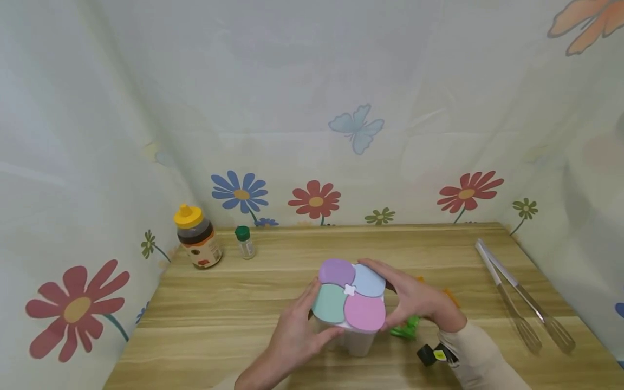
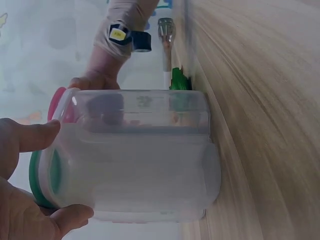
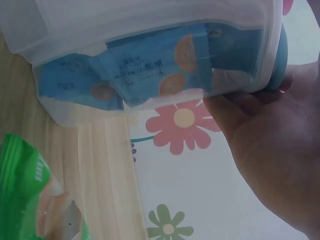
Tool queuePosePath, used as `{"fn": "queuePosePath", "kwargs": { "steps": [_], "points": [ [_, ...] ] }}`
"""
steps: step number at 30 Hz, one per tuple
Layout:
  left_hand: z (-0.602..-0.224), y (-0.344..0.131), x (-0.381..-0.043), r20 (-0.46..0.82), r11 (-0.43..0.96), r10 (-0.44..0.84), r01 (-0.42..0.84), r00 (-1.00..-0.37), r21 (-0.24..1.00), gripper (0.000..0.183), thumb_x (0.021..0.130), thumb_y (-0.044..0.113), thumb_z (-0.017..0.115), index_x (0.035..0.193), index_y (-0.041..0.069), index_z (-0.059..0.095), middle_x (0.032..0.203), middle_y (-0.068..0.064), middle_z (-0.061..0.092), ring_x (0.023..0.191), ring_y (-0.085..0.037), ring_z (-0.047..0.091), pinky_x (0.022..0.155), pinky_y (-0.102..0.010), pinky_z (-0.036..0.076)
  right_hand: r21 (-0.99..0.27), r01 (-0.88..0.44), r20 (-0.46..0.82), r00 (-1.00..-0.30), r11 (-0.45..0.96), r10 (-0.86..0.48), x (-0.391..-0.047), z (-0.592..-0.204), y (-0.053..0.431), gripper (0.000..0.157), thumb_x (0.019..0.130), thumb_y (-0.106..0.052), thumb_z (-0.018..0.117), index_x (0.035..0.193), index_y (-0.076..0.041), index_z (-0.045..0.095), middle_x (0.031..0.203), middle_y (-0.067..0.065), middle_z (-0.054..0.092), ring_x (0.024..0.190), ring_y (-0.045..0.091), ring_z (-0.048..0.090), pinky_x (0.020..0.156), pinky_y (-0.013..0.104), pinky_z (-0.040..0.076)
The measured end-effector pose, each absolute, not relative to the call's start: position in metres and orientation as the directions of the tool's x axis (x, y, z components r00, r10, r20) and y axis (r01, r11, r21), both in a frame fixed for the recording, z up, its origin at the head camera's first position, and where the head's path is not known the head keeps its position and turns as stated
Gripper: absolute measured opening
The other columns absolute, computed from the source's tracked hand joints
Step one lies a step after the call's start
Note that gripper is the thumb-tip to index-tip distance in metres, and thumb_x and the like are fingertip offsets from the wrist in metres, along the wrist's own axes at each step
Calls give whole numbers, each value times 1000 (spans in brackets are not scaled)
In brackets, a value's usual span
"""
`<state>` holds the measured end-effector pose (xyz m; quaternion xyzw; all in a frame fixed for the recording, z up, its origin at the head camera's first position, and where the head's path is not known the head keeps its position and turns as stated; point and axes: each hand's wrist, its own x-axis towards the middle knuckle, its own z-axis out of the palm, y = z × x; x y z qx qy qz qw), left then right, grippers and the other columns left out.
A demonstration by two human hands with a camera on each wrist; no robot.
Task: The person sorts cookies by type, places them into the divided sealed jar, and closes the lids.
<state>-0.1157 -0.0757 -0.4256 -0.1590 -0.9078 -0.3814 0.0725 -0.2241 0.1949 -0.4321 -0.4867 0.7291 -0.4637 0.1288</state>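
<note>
A translucent storage container (image 2: 135, 155) stands upright on the wooden table. Its four-petal lid (image 1: 331, 304) is purple, light blue, green and pink. My left hand (image 1: 298, 329) grips the lid's left side, with the thumb near its front edge. On the opposite side, my right hand (image 1: 420, 297) holds the lid's edge between thumb and fingers. Through the clear wall, blue snack packets (image 3: 150, 67) show in one compartment. A green snack packet (image 3: 40, 195) lies on the table beside the container, partly hidden by my right hand in the head view.
A squeeze bottle (image 1: 199, 241) with a yellow cap stands at the back left, beside a small green-capped shaker (image 1: 246, 245). Metal tongs (image 1: 517, 295) lie on the right. Orange pieces (image 1: 451, 298) show behind my right wrist. A flowered curtain (image 1: 312, 108) surrounds the table.
</note>
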Motion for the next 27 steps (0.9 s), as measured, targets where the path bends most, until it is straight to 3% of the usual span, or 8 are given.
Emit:
{"fn": "queuePosePath", "kwargs": {
  "steps": [5,10,18,27],
  "points": [
    [-426,-77,-113,264,598,235,353,-936,720,96,76,36,82,150,1,33,155,-16,30,137,-32,41,92,-29,51,-796,-605,310,-380,-19,-872,-234,-435,196,115,70,-26,87,154,-1,12,149,16,36,135,22,41,113,29,33],
    [-426,-78,-110,282,563,208,350,-937,749,93,74,33,84,147,1,37,152,-17,36,135,-33,44,88,-28,53,-787,-611,334,-311,-82,-890,-240,-435,194,115,73,-29,86,153,3,10,149,19,35,135,23,41,113,30,34],
    [-431,-78,-108,458,581,201,482,-866,656,87,68,33,88,138,-2,49,141,-23,49,122,-34,57,79,-21,54,-797,-595,325,-277,-104,-904,-245,-433,192,115,73,-29,86,152,4,10,148,19,36,134,22,42,112,31,36],
    [-430,-74,-105,434,626,187,447,-881,639,81,69,33,88,133,0,51,137,-16,49,116,-27,59,82,-22,55,-815,-569,300,-258,-106,-919,-249,-435,191,115,74,-32,85,152,6,8,149,17,34,135,23,40,113,32,35]
  ]
}}
